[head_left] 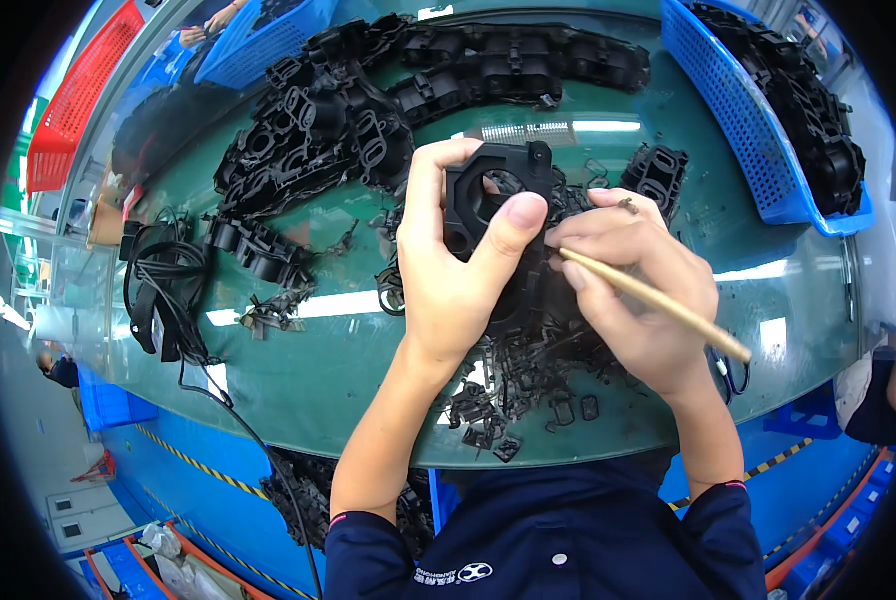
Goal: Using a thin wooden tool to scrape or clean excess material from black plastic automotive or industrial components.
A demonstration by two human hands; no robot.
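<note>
Two hands: we see the left hand (443, 240) curled around a black part (530, 163), thumb over its face; the right hand (658, 270) closes, fingers bent, on a wooden-handled tool (658, 303).
Black part: above scraps (498, 385) on the green table (348, 395), steadied, we judge, for the tool; long axis running away from the body, ring opening upward.
Tool: handle slanting lower right, other end toward the part, contact unclear.
</note>
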